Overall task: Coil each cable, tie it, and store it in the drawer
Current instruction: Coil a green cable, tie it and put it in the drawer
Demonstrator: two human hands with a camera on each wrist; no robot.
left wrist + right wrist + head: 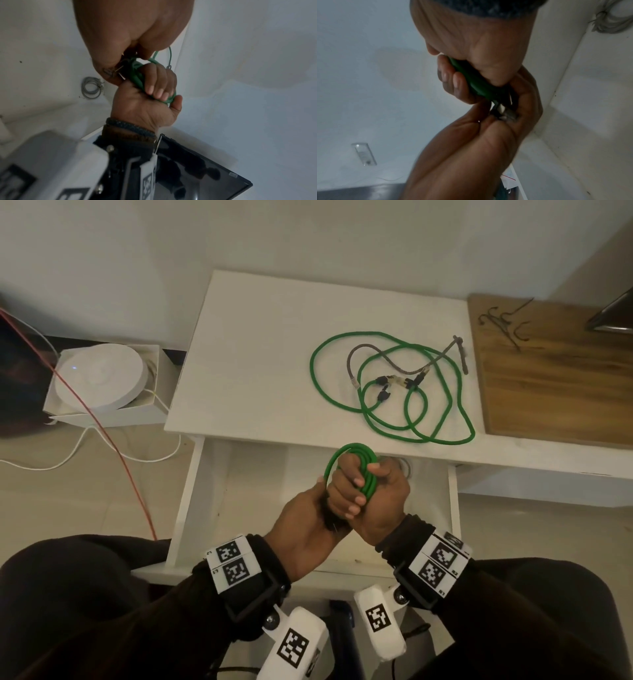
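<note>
A white desk point(260, 337) is seen from above, its drawer point(239, 491) pulled open beneath the front edge, presumably so that finished bundles can be dropped straight in. A small grey cable coil point(91, 88), already tied, is seen lying at the back of the drawer. On the desktop a loose green cable point(387, 392) is left sprawled in wide loops, tangled with a shorter grey cable point(376, 357); both appear yet to be coiled. Over the open drawer a coiled green cable point(356, 470) is held upright in the right hand point(373, 501), whose fingers are wrapped tightly round the bunched loops, apparently to stop them springing apart. The left hand point(308, 529) is pressed against the lower end of the bundle, its fingers closed on something dark and partly metallic there; whether this is a tie or the cable's connector cannot be told. The tying step is judged to be in hand. Spare dark wire ties point(507, 326) are kept on a wooden board point(548, 392) to the right, within reach.
</note>
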